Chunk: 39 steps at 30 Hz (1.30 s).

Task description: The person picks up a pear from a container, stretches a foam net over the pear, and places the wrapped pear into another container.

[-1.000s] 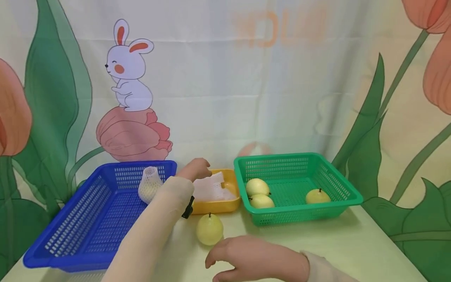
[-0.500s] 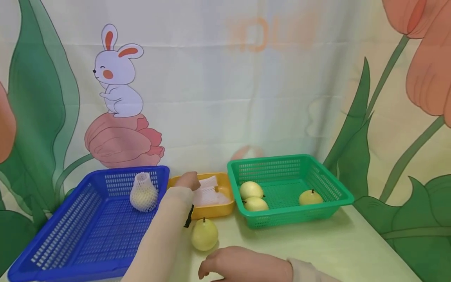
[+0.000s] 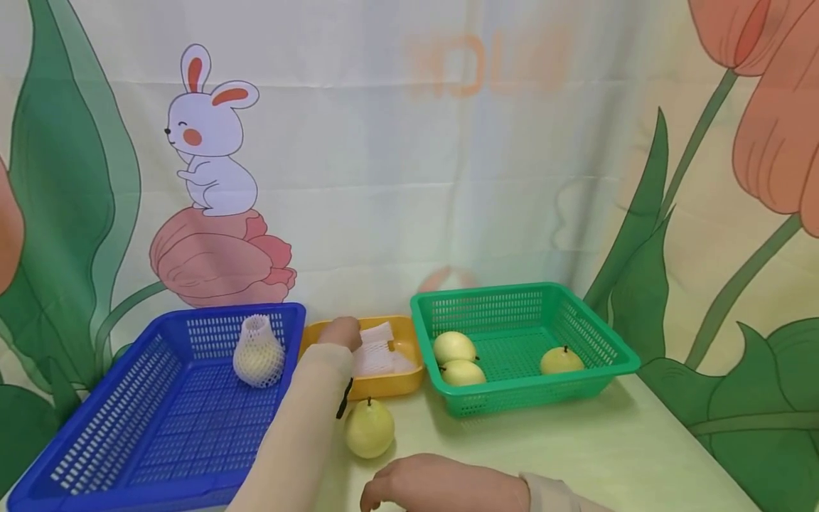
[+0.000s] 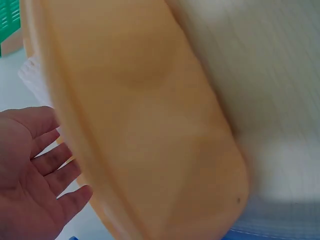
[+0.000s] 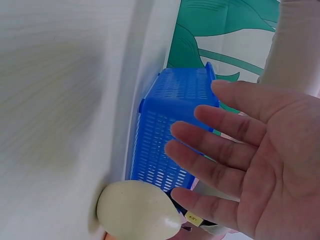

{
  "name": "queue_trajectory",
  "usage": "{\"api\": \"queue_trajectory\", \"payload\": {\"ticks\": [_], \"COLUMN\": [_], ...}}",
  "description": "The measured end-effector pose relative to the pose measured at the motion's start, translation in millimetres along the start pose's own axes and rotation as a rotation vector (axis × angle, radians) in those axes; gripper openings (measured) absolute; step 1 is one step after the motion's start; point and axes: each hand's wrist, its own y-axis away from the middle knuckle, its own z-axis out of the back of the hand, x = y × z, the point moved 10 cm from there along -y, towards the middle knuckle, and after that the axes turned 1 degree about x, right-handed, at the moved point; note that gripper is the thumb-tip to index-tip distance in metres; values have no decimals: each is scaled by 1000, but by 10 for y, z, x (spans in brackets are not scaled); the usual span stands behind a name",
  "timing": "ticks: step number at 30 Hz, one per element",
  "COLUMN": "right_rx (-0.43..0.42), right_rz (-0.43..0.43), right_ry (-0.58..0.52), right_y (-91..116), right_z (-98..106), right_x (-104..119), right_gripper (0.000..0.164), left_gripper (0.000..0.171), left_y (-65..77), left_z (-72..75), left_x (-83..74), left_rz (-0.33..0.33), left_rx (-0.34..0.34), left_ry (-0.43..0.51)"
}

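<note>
My left hand (image 3: 340, 333) reaches down into the yellow tray (image 3: 390, 386), beside flat white foam net sleeves (image 3: 377, 352). In the left wrist view its fingers (image 4: 52, 160) extend loosely at the tray's rim, and a bit of white net (image 4: 35, 77) shows past the thumb. A yellow-green pear (image 3: 370, 429) stands on the table in front of the tray, stem up. Close to that pear, at the near side, hovers my right hand (image 3: 444, 483). The right wrist view shows its fingers (image 5: 215, 165) spread loosely, holding nothing, with the pear (image 5: 137, 210) beyond them.
At left is a blue basket (image 3: 192, 419) with one pear in a white foam net (image 3: 259, 352). A green basket (image 3: 531, 395) on the right holds bare pears (image 3: 456, 348). Behind everything hangs a printed curtain (image 3: 384, 178).
My left hand has lowered from above the yellow tray into it. The head view has shifted slightly, so the scene sits further left. My right hand stays near the pear.
</note>
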Motion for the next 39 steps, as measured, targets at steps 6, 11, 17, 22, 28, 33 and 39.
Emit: {"api": "queue_trajectory", "payload": {"ticks": [6,11,17,22,28,33,39], "right_rx": [-20,-44,-86,-91,-113,-218,-517], "right_rz": [20,38,40,25,16,-4,-33], "right_ry": [48,70,109,93,41,2,31], "right_y": [20,5,-33,-49,-10,13,65], "right_z": [-1,10,53,81,164,300,573], "right_x": [-6,-8,6,-52,-146,-228,-255], "right_gripper": [29,30,26,22,20,21,28], "left_gripper": [21,21,23,31,35,34,32], "left_y": [-39,-10,78,197,466,754,1064], "left_z": [-31,45,306,591,971,1187,1289], "left_x": [91,112,68,-38,-321,-513,-607], "left_rz": [18,12,-44,-83,-195,-278,-352], "left_rx": [-48,-70,-114,-114,-132,-145,-167], "left_ry": [-49,-54,-35,16,24,29,45]}}
